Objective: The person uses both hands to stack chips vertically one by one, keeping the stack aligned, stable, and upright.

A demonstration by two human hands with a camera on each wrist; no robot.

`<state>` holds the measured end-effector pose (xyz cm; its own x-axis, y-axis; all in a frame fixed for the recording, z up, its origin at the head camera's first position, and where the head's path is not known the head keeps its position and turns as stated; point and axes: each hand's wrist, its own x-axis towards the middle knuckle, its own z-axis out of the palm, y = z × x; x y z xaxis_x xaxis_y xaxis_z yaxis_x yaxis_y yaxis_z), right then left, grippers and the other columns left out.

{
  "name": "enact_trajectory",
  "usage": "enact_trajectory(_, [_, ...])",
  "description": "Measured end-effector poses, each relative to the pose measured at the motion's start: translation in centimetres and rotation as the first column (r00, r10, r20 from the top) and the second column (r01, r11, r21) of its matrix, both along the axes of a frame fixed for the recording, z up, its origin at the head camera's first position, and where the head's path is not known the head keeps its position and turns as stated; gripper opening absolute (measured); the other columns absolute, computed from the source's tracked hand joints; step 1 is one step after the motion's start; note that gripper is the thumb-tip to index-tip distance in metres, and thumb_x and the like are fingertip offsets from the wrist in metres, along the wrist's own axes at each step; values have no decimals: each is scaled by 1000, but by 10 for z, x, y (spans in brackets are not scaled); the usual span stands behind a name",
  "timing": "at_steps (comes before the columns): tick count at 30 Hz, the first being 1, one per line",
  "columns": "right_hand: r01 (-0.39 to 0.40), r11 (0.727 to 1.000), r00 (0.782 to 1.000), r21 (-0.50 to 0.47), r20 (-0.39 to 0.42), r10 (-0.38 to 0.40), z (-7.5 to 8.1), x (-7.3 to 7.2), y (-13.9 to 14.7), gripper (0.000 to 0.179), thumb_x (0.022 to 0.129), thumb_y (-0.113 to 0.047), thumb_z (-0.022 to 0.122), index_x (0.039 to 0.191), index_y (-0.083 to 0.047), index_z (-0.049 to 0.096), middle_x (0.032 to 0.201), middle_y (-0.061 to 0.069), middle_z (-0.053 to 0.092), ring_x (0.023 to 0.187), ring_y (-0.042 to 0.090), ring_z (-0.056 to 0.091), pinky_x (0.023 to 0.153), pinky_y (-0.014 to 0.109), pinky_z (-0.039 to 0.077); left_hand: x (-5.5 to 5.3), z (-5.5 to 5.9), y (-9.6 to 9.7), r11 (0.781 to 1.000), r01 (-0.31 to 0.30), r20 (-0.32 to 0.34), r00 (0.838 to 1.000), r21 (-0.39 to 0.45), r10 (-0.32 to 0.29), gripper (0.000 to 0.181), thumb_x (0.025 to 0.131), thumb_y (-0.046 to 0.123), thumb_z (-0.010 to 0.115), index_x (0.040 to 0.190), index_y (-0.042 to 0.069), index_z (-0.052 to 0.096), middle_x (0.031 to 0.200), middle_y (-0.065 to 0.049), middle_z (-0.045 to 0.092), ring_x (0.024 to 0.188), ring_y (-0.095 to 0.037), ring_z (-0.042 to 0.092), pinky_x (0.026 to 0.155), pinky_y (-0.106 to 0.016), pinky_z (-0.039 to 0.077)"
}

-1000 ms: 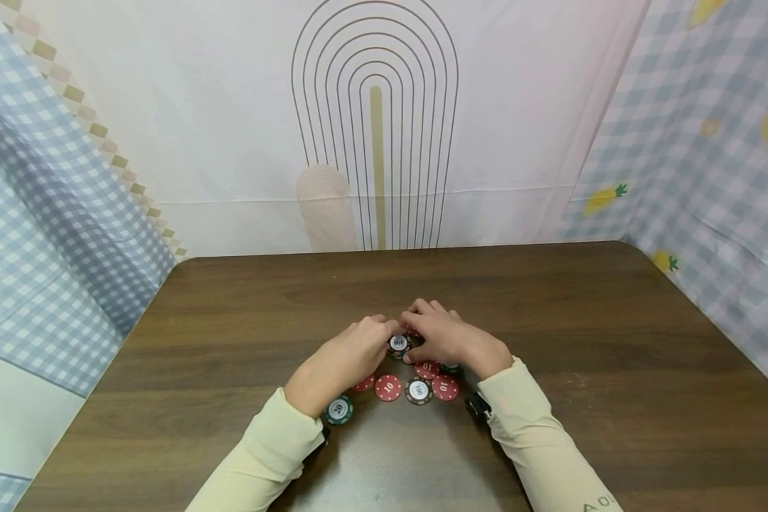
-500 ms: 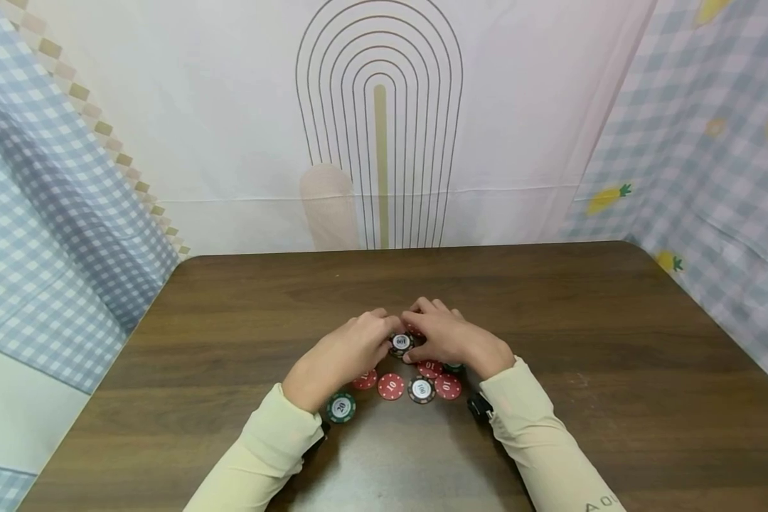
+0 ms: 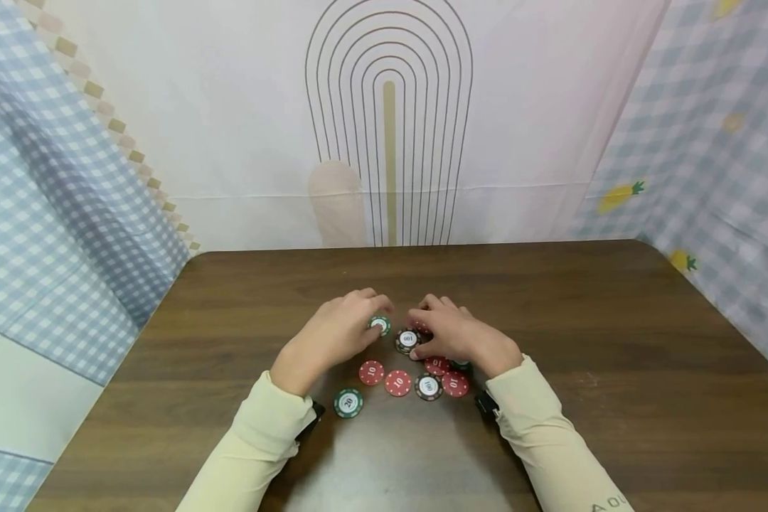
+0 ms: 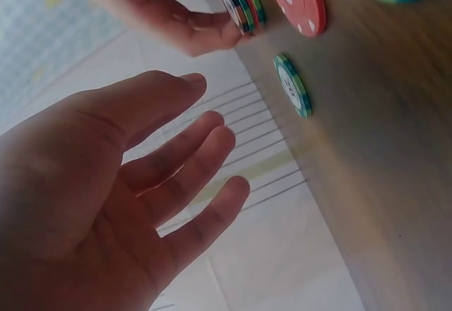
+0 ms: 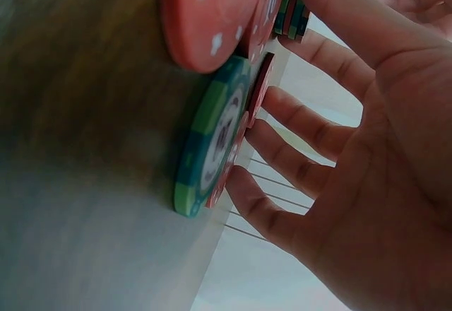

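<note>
In the head view my left hand point(image 3: 333, 328) hovers at the left, its fingertips over a green poker chip point(image 3: 379, 323). The left wrist view shows these fingers spread and apart from that chip point(image 4: 292, 85), with nothing between them. My right hand point(image 3: 466, 337) holds a short stack of poker chips point(image 3: 407, 338) between thumb and forefinger. A black chip marked 100 tops this stack, with green and red edges point(image 4: 242, 1) below it. The right hand's other fingers reach past to red chips, partly hidden under the palm.
Nearer the front lie a green 20 chip point(image 3: 348, 403), red 10 chips point(image 3: 397, 383) and a black 100 chip point(image 3: 429, 387). Another green chip point(image 5: 215, 138) is half under the right hand. The wooden table point(image 3: 262, 284) meets a white cloth point(image 3: 249, 128) behind.
My left hand has moved left, away from the stack, and its fingers have come apart. A green chip now shows beneath them. The right hand has kept its hold on the stack.
</note>
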<state>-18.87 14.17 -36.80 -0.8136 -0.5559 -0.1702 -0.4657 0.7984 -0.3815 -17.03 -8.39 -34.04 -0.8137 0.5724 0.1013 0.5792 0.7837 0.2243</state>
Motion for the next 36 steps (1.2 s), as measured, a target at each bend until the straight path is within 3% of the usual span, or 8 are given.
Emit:
enact_trajectory(4, [7,1000,1000,-3,0,-7,-1,0,-1,36,94,-33,81,126,-21,68,138,13,53,126,34,48,103,63,41,-4,0,-5,1000,-14,-21,1000,9,14,31,97,13,77,127,13,71,121,-5,70,108,-26,70,83,-43,60])
enact_trajectory(10, [9,1000,1000,-1,11,-9,0,-1,-2,40,95,-33,81,131,-20,68,140,13,53,128,34,47,105,65,40,-9,-4,-9,999,-48,35,998,15,47,35,98,16,76,132,13,69,127,-6,68,114,-26,68,86,-44,59])
enact_trajectory(14, [5,1000,1000,-1,11,-5,0,-1,-2,37,95,-32,80,129,-20,68,136,12,54,125,33,48,105,65,40,-11,-7,-10,999,-51,120,991,-9,52,41,99,16,75,139,11,66,137,-9,64,125,-28,64,98,-46,56])
enact_trajectory(18, [7,1000,1000,-3,6,-7,-2,-1,-2,39,95,-32,81,129,-19,68,138,14,53,127,34,48,104,66,40,-13,-11,-12,997,-37,225,973,-67,51,46,100,17,73,145,13,63,148,-10,58,135,-29,56,110,-49,48])
enact_trajectory(23, [9,1000,1000,-7,4,-9,-4,-1,0,40,95,-33,81,130,-19,68,138,14,53,127,35,48,105,67,40,-15,-16,-14,996,-25,287,957,-84,48,49,101,16,72,149,16,60,153,-9,54,141,-30,51,115,-50,44])
enact_trajectory(27, [-1,1000,1000,-15,-6,0,-4,-2,0,37,94,-34,81,127,-21,69,134,11,54,123,33,48,103,65,41,-17,-15,-16,995,-25,311,949,-93,53,51,101,15,72,150,16,58,152,-10,54,141,-29,51,115,-48,44])
enact_trajectory(36, [10,1000,1000,7,-1,-10,-4,-4,0,39,95,-34,81,129,-21,68,140,14,52,129,35,47,103,65,41,-27,-16,-11,990,-40,282,956,-136,77,48,100,19,75,146,18,62,141,-6,60,132,-27,57,110,-48,49])
